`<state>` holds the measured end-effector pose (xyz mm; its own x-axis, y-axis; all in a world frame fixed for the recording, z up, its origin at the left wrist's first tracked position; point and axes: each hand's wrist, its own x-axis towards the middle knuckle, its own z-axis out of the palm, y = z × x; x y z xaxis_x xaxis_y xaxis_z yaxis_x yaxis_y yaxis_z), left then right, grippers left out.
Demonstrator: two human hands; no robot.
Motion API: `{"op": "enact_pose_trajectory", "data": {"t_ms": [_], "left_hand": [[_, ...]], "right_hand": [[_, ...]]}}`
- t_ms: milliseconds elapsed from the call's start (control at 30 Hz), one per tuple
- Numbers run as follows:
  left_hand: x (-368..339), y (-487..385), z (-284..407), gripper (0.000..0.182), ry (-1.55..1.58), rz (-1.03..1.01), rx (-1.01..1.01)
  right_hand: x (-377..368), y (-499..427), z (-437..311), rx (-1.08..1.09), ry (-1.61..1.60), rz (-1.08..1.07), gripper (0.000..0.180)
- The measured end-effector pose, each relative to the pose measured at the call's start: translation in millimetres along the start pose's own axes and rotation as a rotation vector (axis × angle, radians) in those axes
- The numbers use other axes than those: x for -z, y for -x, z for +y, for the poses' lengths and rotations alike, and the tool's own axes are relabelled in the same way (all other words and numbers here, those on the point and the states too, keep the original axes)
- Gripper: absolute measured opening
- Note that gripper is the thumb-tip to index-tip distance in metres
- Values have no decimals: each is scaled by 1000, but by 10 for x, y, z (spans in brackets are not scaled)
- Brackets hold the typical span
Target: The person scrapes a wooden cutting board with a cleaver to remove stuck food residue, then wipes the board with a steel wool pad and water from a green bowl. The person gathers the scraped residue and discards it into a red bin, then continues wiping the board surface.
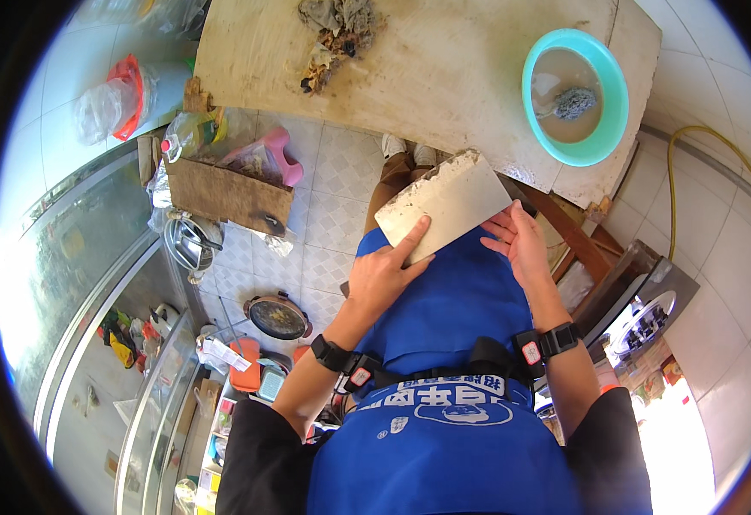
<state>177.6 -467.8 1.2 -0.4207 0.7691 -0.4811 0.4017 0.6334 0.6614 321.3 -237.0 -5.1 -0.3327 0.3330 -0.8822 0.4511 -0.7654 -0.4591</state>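
A pale rectangular board (449, 199), probably a tile or panel, with a rough, dirty far edge, is held tilted above my lap. My left hand (391, 267) grips its near left side, thumb on the upper face. Close to its right corner is my right hand (517, 235), fingers apart; whether the fingertips touch the board I cannot tell. Ahead, a stained wooden table (433, 71) bears a turquoise basin (618, 106) of murky water with a grey scouring ball (575, 103) in it. A heap of dirty rags or scraps (337, 42) lies towards the table's far left.
A cardboard box (227, 196) with a pink plastic item (279, 154) stands on the tiled floor at left. Nearer are a metal pot (189, 244) and a round pan (277, 318). A gas stove (649, 315) is at right; a yellow hose (671, 187) runs along the wall.
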Motion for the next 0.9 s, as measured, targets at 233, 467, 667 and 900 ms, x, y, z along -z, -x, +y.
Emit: {"op": "enact_pose_trajectory", "data": {"t_ms": [233, 467, 667, 900], "left_hand": [[-122, 74, 98, 66, 147, 426, 333], [-307, 55, 310, 68, 108, 182, 221], [-274, 143, 343, 66, 89, 218, 224], [-319, 139, 422, 67, 95, 482, 437]], "right_hand": [[192, 7, 40, -31, 39, 42, 57], [352, 4, 66, -4, 49, 11, 55], [429, 8, 89, -42, 58, -11, 58], [479, 13, 131, -9, 50, -8, 59]]}}
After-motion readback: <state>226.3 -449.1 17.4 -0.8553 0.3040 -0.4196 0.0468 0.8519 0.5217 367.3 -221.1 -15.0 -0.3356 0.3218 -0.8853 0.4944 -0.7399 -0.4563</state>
